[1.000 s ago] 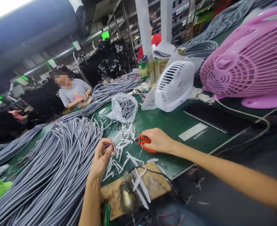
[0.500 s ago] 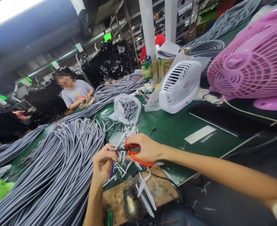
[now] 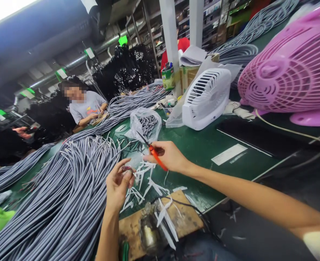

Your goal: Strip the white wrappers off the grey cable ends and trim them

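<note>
My right hand (image 3: 169, 156) grips scissors with orange handles (image 3: 158, 158), their dark, slim blades pointing up and left towards a clear plastic bag. My left hand (image 3: 120, 185) is lower and to the left, with its fingers curled round a small bunch of thin wires (image 3: 127, 169), dark and reddish. The scissors are apart from these wires. White paper-like strips (image 3: 154, 185) lie scattered on the green table (image 3: 192, 148) below both hands. Left of my left hand spreads a large bundle of grey cables (image 3: 75, 181).
The plastic bag (image 3: 158, 121) holds short dark grey pieces. A white fan (image 3: 207, 99) and a pink fan (image 3: 282, 72) stand to the right. In front of me is a stained wooden board (image 3: 185, 214) with a metal device (image 3: 150, 232). A co-worker (image 3: 85, 105) sits across the table.
The scissors have moved up and away from my left hand, and their blades now point upward. My left hand has turned, with its fingers lifted more apart.
</note>
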A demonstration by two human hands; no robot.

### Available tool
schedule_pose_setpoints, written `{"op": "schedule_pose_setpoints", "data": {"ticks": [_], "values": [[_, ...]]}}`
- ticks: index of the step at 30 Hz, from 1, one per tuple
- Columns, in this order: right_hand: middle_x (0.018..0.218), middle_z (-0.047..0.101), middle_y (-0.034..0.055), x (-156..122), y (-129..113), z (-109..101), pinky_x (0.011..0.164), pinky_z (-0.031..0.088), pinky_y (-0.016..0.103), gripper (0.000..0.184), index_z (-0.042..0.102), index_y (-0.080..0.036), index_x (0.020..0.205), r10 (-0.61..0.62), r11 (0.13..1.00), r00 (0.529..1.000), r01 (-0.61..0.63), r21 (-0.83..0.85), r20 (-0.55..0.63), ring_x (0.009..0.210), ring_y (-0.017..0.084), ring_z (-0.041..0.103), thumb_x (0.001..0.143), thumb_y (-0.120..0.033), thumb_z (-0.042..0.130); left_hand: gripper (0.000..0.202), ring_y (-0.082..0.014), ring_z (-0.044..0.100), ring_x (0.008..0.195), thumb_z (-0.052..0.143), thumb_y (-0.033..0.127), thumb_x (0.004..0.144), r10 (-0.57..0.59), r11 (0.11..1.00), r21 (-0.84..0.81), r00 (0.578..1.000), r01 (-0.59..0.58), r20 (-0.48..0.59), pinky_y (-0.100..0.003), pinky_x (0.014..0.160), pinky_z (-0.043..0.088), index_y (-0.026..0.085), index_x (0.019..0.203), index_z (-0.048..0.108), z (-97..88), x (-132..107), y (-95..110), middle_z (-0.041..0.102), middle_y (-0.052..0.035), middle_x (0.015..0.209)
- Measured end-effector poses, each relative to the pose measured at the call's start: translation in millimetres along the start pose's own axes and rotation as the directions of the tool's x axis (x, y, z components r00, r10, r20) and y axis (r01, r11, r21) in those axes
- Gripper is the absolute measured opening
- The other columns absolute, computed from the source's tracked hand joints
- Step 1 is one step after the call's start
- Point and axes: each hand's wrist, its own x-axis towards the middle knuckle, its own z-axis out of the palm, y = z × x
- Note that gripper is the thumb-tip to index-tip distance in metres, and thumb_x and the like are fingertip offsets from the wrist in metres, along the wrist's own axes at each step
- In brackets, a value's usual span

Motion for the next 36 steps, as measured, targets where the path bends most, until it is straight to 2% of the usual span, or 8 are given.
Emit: {"op": "schedule_pose_setpoints", "data": {"ticks": [3,6,10,17,22,26,30,36], "values": [[0.062,0.054,-0.0028,0,-10,10,0.050,0.036,0.020,0.029,0.056,-0.015,0.070,-0.048,0.996,0.998,0.044,0.078,0.051,0.053,0.008,0.043,0.060,-0.038,0.072,0.046,-0.0054,0.044,0.042,0.070,0.034,0.068,-0.079,0.997,-0.026,0.997,0.078,-0.013,-0.016,0.039,0.033,0.017,0.109,0.059,5.6,1,0,0.055,0.0036,0.058],[0.058,0.054,-0.0029,-2,-18,24,0.052,0.038,0.019,0.015,0.057,-0.015,0.068,-0.092,0.993,0.996,0.093,0.079,-0.019,0.052,0.008,0.043,0.065,-0.027,0.066,0.051,-0.0058,0.047,0.045,0.073,0.035,0.062,-0.115,0.993,-0.013,0.993,0.115,-0.039,-0.016,0.041,0.036,0.016,0.108,0.062,9.8,1,0,0.062,-0.0004,0.067],[0.062,0.059,-0.0019,-4,-17,35,0.053,0.040,0.018,0.006,0.057,-0.016,0.072,-0.081,0.988,0.994,0.089,0.125,-0.068,0.055,0.009,0.050,0.066,-0.016,0.057,0.052,-0.0063,0.048,0.048,0.076,0.038,0.057,-0.156,0.987,0.004,0.972,0.159,-0.175,-0.016,0.041,0.036,0.012,0.102,0.068,15.3,0,-5,0.065,-0.0026,0.069],[0.058,0.053,-0.0040,-6,-8,41,0.049,0.036,0.016,0.005,0.053,-0.015,0.070,-0.005,0.988,0.996,0.019,0.155,-0.089,0.051,0.007,0.045,0.066,-0.017,0.054,0.038,-0.0021,0.037,0.038,0.074,0.039,0.059,-0.100,0.993,-0.093,0.914,0.069,-0.393,-0.014,0.034,0.028,0.012,0.085,0.071,22.1,0,-13,0.056,0.0038,0.052],[0.059,0.056,-0.0032,-5,-3,46,0.049,0.038,0.017,0.014,0.052,-0.016,0.067,0.122,0.934,0.988,-0.080,0.348,-0.099,0.051,0.008,0.049,0.061,-0.024,0.063,0.027,-0.0045,0.043,0.034,0.072,0.037,0.062,-0.097,0.990,-0.131,0.916,0.049,-0.388,-0.017,0.033,0.033,0.012,0.067,0.064,23.3,1,-9,0.057,0.0032,0.051],[0.055,0.054,-0.0048,-2,-1,45,0.048,0.039,0.018,0.026,0.051,-0.016,0.062,0.221,0.871,0.975,-0.186,0.455,-0.024,0.047,0.007,0.048,0.055,-0.030,0.071,0.025,-0.0046,0.041,0.031,0.071,0.036,0.063,-0.065,0.985,-0.174,0.911,-0.008,-0.407,-0.016,0.034,0.033,0.014,0.062,0.058,22.5,1,-10,0.044,0.0090,0.039],[0.059,0.057,-0.0037,1,-1,41,0.054,0.044,0.020,0.034,0.049,-0.018,0.064,0.203,0.834,0.979,-0.178,0.523,0.009,0.054,0.009,0.054,0.051,-0.035,0.075,0.026,-0.0053,0.044,0.032,0.071,0.037,0.063,-0.074,0.995,-0.082,0.940,0.050,-0.333,-0.017,0.033,0.033,0.014,0.065,0.058,23.6,0,-11,0.054,0.0051,0.048],[0.054,0.053,-0.0047,0,-4,36,0.048,0.040,0.019,0.027,0.048,-0.017,0.062,0.167,0.927,0.976,-0.107,0.359,-0.141,0.048,0.008,0.050,0.057,-0.032,0.071,0.031,-0.0029,0.037,0.034,0.075,0.033,0.058,-0.203,0.979,-0.055,0.967,0.197,-0.156,-0.014,0.034,0.025,0.015,0.073,0.054,22.0,0,-8,0.049,0.0079,0.046]]}}
